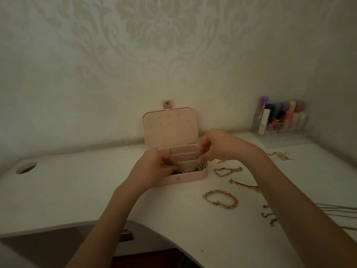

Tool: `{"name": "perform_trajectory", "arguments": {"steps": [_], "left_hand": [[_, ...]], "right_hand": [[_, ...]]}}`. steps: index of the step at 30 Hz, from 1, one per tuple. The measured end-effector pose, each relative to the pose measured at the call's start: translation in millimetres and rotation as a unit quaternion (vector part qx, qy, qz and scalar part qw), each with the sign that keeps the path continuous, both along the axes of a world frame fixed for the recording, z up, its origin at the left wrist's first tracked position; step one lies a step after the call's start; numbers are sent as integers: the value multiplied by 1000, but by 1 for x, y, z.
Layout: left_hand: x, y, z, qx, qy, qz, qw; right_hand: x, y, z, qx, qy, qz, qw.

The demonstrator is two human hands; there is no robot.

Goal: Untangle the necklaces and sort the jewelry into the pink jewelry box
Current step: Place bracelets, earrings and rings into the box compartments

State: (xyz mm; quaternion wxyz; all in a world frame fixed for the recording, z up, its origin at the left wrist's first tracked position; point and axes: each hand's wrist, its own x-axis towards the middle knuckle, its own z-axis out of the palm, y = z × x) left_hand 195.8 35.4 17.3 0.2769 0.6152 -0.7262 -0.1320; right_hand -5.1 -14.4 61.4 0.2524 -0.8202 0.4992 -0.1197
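The pink jewelry box [190, 177] stands open on the white desk, its lid [170, 127] upright against the wall. A beaded chain [195, 169] lies in the box's front compartment. My left hand [152, 168] pinches the chain's left end at the front left of the box. My right hand [214, 145] reaches down from the right, its fingertips on the chain's right end. On the desk to the right lie a silver chain bracelet [228, 171], a red and gold cord [244, 183] and a pink bead bracelet [221, 199].
A clear organizer [280, 120] with colourful tubes stands at the back right corner. Gold pieces [281, 155] lie in front of it. Thin grey necklaces [270, 215] trail off the right side. A round cable hole [26, 167] sits at the desk's left; the curved front edge is near.
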Motion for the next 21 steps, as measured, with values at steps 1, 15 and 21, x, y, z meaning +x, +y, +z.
{"name": "perform_trajectory", "arguments": {"steps": [1, 15, 21], "left_hand": [[0, 0, 0, 1, -1, -1, 1000], [-61, 15, 18, -45, 17, -131, 990], [-131, 2, 7, -54, 53, -228, 971]], "right_hand": [[-1, 0, -1, 11, 8, 4, 1000], [-109, 35, 26, -28, -39, -127, 991], [-234, 78, 11, -48, 23, -348, 936]]}}
